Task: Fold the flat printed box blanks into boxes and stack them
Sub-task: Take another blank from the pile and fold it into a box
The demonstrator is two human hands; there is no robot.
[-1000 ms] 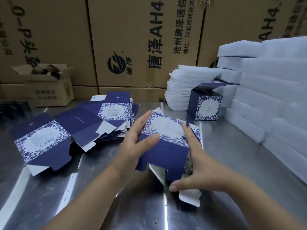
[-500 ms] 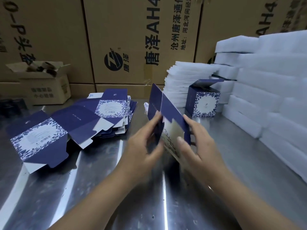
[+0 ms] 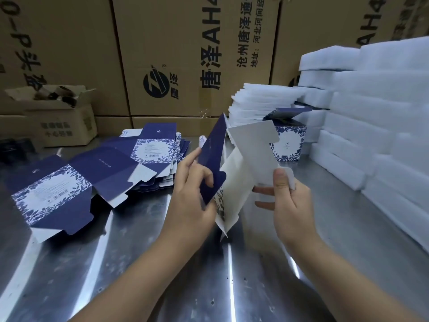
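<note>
I hold one box blank [image 3: 239, 173] upright above the metal table [image 3: 232, 287], its white inside facing me and a navy flap standing up on the left. My left hand [image 3: 192, 191] grips the navy flap side. My right hand [image 3: 287, 201] pinches a white flap between thumb and fingers. A loose flat blank [image 3: 53, 196], navy with a blue floral panel, lies at the left. Behind it a pile of flat blanks [image 3: 155, 156] is fanned out. One folded box [image 3: 287, 140] with its lid open stands at the back, right of my hands.
White foam slabs [image 3: 371, 126] are stacked along the right side, with thinner white sheets [image 3: 255, 101] behind the folded box. Large brown cartons [image 3: 181, 54] form a wall at the back. A small open carton [image 3: 55, 117] sits at the back left.
The blank went from lying printed side up near the table to being lifted and turned upright. It has since opened out, white inside toward me, with my hands spread apart on its flaps.
</note>
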